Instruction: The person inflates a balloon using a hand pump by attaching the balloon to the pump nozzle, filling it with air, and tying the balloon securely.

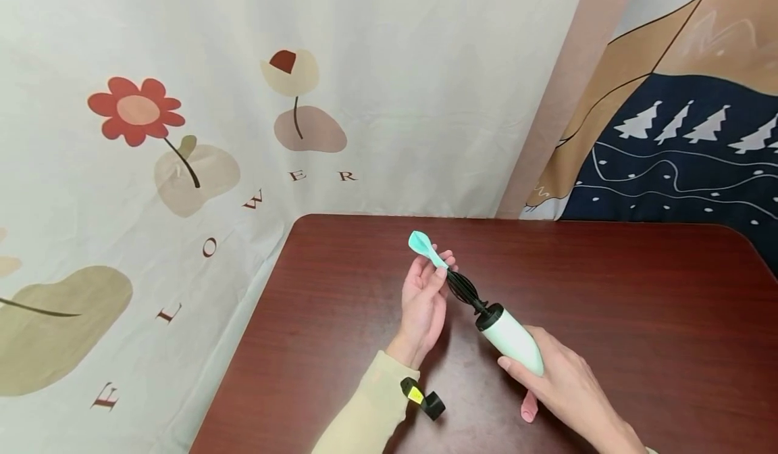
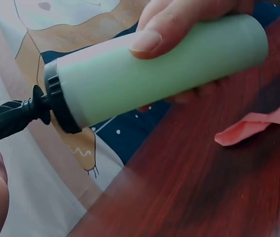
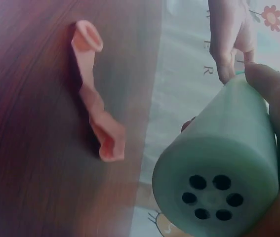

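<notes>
Bench (image 1: 662, 305), right edge: passable
Far-left corner: room to pass
Middle: left grip (image 1: 424, 309), turquoise balloon (image 1: 421, 243) and green pump (image 1: 513, 341) bar the way
Under right grip (image 1: 571, 383): pink balloon (image 1: 529, 409) on the surface

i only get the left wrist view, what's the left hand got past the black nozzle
Observer: In the head view, the left hand pinches a limp turquoise balloon by the tip of the black nozzle; whether the nozzle sits inside it, I cannot tell.
Operator: and the far end face of the pale green balloon pump, anything on it
Observer: Yes, the right wrist view shows a ring of six dark holes there.
Operator: the pink balloon runs off my frame, what about the rest
Observer: The right wrist view shows both its ends, lying on the table.
</notes>
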Motion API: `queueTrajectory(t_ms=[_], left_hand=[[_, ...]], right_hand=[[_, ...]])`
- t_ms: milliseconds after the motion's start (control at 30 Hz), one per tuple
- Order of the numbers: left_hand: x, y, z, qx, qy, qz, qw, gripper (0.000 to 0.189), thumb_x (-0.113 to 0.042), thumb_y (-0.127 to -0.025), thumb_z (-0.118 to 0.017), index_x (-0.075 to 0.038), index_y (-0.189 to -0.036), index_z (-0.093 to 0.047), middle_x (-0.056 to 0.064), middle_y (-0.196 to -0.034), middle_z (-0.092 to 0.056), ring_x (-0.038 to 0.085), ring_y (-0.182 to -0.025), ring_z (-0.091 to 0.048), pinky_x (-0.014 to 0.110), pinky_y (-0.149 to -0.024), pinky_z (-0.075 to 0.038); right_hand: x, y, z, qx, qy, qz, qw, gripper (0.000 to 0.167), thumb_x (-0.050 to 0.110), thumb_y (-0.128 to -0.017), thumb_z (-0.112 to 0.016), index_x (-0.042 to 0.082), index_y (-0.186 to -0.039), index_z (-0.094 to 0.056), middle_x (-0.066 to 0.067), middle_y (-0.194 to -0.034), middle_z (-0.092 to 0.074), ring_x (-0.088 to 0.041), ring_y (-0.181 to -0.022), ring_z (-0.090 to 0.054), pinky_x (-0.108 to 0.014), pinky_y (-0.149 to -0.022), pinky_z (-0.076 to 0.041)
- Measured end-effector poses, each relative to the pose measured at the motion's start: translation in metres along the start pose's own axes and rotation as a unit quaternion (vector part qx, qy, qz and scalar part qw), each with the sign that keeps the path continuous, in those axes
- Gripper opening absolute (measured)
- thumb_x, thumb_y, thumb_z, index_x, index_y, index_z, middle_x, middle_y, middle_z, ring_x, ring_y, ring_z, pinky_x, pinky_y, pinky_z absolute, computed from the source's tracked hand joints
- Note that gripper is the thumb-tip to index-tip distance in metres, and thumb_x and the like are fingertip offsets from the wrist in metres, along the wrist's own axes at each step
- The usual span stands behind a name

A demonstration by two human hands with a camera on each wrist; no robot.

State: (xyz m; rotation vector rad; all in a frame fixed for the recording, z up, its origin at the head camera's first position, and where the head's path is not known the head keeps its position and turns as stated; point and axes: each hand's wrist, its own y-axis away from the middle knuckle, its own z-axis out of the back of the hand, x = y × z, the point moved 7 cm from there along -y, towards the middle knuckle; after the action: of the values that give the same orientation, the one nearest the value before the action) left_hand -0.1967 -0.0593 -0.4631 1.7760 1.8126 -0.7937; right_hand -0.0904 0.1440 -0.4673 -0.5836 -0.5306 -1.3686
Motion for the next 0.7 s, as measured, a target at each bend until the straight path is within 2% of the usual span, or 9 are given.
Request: queueTrajectory(t_ms=[167, 300, 467, 533, 567, 600, 633, 667, 700], left_hand=[[0.0, -0.002, -0.009, 0.011, -0.003, 0.001, 0.9999, 0.04, 0.012, -0.101, -0.054, 0.004, -0.14, -0.049, 0.012, -0.12, -0.069, 0.019, -0.111, -0.069, 0.038, -0.109, -0.048], [-0.005, -0.003, -0.014, 0.02, -0.003, -0.004, 0.9998, 0.038, 0.006, -0.103, -0.054, 0.004, -0.14, -0.049, 0.016, -0.127, -0.067, 0.023, -0.116, -0.068, 0.038, -0.111, -0.046], [-0.007, 0.002, -0.02, 0.053, -0.014, 0.008, 0.9985, 0.032, -0.009, -0.108, -0.053, -0.003, -0.139, -0.05, 0.021, -0.141, -0.061, 0.027, -0.125, -0.064, 0.038, -0.111, -0.046], [-0.01, 0.003, -0.02, 0.046, -0.044, -0.013, 0.9979, 0.027, -0.01, -0.107, -0.056, -0.003, -0.133, -0.056, 0.02, -0.137, -0.063, 0.025, -0.12, -0.066, 0.036, -0.107, -0.049], [-0.013, 0.003, -0.019, 0.039, -0.08, -0.037, 0.9954, 0.025, -0.01, -0.106, -0.058, -0.003, -0.13, -0.06, 0.018, -0.133, -0.066, 0.022, -0.116, -0.068, 0.035, -0.104, -0.05], [-0.018, 0.003, -0.018, 0.031, -0.122, -0.068, 0.9897, 0.022, -0.009, -0.104, -0.061, -0.002, -0.125, -0.064, 0.015, -0.127, -0.068, 0.02, -0.112, -0.069, 0.034, -0.101, -0.052], [-0.023, 0.002, -0.017, 0.023, -0.174, -0.104, 0.979, 0.02, -0.008, -0.102, -0.065, -0.001, -0.121, -0.068, 0.013, -0.121, -0.071, 0.018, -0.107, -0.069, 0.032, -0.097, -0.054], [-0.03, 0.002, -0.016, 0.015, -0.226, -0.143, 0.9633, 0.017, -0.007, -0.1, -0.068, -0.001, -0.116, -0.071, 0.011, -0.115, -0.072, 0.017, -0.102, -0.069, 0.033, -0.093, -0.056], [-0.037, 0.002, -0.017, 0.008, -0.285, -0.185, 0.9406, 0.014, -0.006, -0.099, -0.07, -0.001, -0.111, -0.074, 0.008, -0.109, -0.073, 0.016, -0.098, -0.069, 0.032, -0.089, -0.057]], right_hand=[[0.009, -0.007, -0.009, 0.004, -0.038, -0.005, 0.9993, 0.054, 0.05, -0.094, -0.073, 0.016, -0.134, -0.057, 0.005, -0.092, -0.062, 0.002, -0.051, -0.055, -0.032, -0.069, -0.051], [0.014, -0.01, -0.014, 0.004, -0.065, -0.008, 0.9979, 0.053, 0.047, -0.096, -0.073, 0.016, -0.135, -0.056, -0.001, -0.096, -0.063, -0.001, -0.05, -0.054, -0.027, -0.064, -0.053], [0.018, -0.013, -0.009, -0.026, -0.062, 0.01, 0.9977, 0.054, 0.042, -0.095, -0.076, 0.014, -0.136, -0.056, -0.001, -0.099, -0.064, -0.011, -0.07, -0.062, -0.032, -0.066, -0.053], [0.019, -0.014, -0.005, -0.042, -0.048, 0.018, 0.9978, 0.054, 0.042, -0.094, -0.076, 0.013, -0.136, -0.057, 0.0, -0.1, -0.065, -0.012, -0.083, -0.061, -0.035, -0.069, -0.052], [0.019, -0.014, -0.004, -0.044, -0.048, 0.017, 0.9977, 0.054, 0.042, -0.094, -0.076, 0.013, -0.136, -0.057, 0.0, -0.101, -0.065, -0.013, -0.083, -0.061, -0.036, -0.069, -0.052], [0.019, -0.015, -0.003, -0.044, -0.049, 0.016, 0.9977, 0.055, 0.043, -0.095, -0.076, 0.013, -0.137, -0.057, 0.0, -0.101, -0.066, -0.014, -0.084, -0.06, -0.036, -0.069, -0.052], [0.019, -0.015, -0.002, -0.043, -0.048, 0.014, 0.9978, 0.055, 0.043, -0.095, -0.076, 0.013, -0.136, -0.057, 0.0, -0.101, -0.066, -0.014, -0.084, -0.06, -0.036, -0.069, -0.051], [0.019, -0.015, -0.001, -0.042, -0.049, 0.011, 0.9979, 0.055, 0.044, -0.095, -0.076, 0.013, -0.136, -0.057, 0.0, -0.101, -0.066, -0.014, -0.084, -0.06, -0.035, -0.069, -0.051], [0.019, -0.014, -0.001, -0.039, -0.049, 0.008, 0.998, 0.055, 0.045, -0.095, -0.075, 0.013, -0.136, -0.057, 0.0, -0.101, -0.065, -0.014, -0.084, -0.06, -0.035, -0.069, -0.051]])
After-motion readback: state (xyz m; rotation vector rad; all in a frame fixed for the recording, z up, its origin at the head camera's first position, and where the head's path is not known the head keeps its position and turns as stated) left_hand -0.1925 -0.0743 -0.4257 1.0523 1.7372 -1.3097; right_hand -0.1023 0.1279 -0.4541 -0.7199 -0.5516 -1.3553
